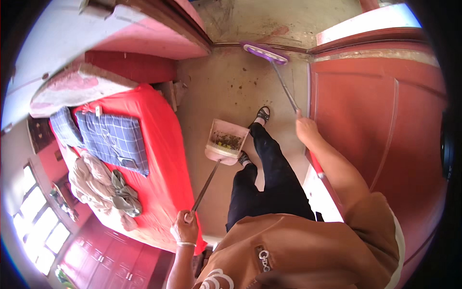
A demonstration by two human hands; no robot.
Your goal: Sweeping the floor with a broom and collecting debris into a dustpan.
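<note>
My left hand (185, 228) grips the top of the metal handle of a long-handled dustpan (228, 139). The pale pink pan rests on the floor by my feet, with dark debris (231, 140) and some yellow-green bits inside and a comb-like row of teeth along its rear. My right hand (305, 127) is closed around the metal pole of a broom (266, 54). Its purple and white head is extended toward the doorway, near the threshold. Between the broom head and the dustpan, dark crumbs (241, 86) lie scattered on the floor.
A bed with a red sheet (169, 162) stands at left, holding blue checked pillows (112, 139) and rumpled clothes (90, 180). A red door (361, 119) is at right. The doorway threshold (231, 44) crosses the floor ahead. My sandalled foot (262, 115) stands beside the dustpan.
</note>
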